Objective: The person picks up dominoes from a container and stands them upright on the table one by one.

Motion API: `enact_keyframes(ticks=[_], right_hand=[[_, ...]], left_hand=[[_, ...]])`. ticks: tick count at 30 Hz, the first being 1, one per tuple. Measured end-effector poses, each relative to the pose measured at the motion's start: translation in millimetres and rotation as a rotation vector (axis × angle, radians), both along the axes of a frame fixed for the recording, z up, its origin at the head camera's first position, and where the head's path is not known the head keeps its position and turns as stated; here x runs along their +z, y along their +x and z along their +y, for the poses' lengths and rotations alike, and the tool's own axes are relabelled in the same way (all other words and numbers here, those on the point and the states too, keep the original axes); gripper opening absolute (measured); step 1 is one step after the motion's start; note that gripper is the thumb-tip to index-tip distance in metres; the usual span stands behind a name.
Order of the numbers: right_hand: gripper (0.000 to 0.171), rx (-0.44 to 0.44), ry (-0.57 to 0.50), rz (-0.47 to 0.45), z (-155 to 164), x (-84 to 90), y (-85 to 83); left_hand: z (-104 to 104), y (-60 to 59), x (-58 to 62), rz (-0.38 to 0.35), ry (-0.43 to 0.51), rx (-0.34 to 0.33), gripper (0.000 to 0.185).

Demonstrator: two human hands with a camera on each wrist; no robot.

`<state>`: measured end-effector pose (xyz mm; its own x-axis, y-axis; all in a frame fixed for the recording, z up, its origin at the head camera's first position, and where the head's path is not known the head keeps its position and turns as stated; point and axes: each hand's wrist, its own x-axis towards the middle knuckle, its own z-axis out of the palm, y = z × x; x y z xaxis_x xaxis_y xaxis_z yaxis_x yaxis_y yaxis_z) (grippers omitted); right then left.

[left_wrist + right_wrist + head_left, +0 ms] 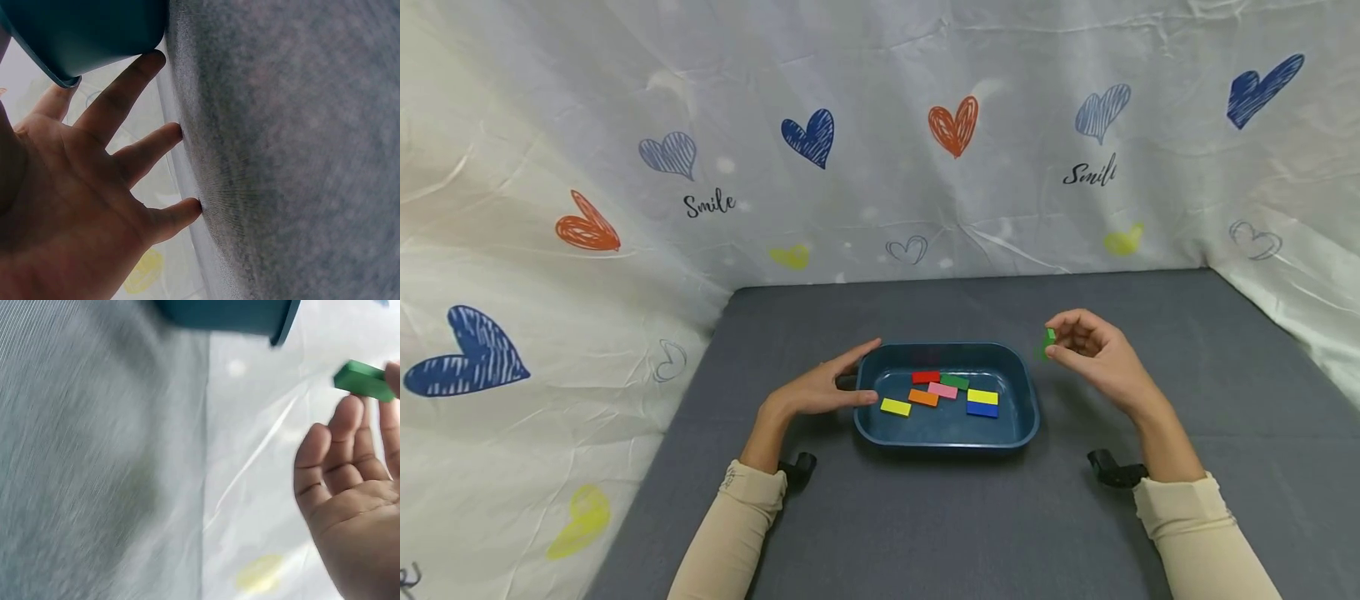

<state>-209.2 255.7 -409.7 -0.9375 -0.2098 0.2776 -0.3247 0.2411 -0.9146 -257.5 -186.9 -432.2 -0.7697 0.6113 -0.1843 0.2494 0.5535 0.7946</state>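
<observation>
Green block: a small, flat, bright green rectangular block (1048, 337) with crisp edges. In the right wrist view (364, 380) it shows as a short bar seen end-on and slightly tilted.
Where it is: I hold it in the air just beside the tray's far right corner, outside the rim and above the grey table (1187, 375).
My right hand: my right hand (1093, 350) is raised off the table with the wrist bent and the palm turned toward the tray. My fingertips and thumb pinch the green block at its end, and the other fingers curl loosely beneath it.
My left hand: my left hand (823, 387) lies low at the tray's left side with the fingers straight and spread. The left wrist view shows my fingertips (153, 59) touching the tray's outer wall and the table surface. It grips nothing.
Tray: a dark blue tray (1022, 417) with rounded corners stands between my hands on the table.
In the tray: flat blocks lie on its floor, red (926, 377), dark green (955, 382), pink (942, 390), orange (923, 397), and two yellow (896, 407) (982, 397), the second touching a blue one (982, 409).
Sleeves: beige, reaching my wrists.
</observation>
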Motion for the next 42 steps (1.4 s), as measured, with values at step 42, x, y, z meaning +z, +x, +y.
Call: enact_keyframes(ticks=[42], right_hand=[[0.033,0.054,0.305,-0.247,23,-31.2,-11.1]], left_hand=[[1,-1.9,-0.1,0.004,-0.013,0.003,0.093]])
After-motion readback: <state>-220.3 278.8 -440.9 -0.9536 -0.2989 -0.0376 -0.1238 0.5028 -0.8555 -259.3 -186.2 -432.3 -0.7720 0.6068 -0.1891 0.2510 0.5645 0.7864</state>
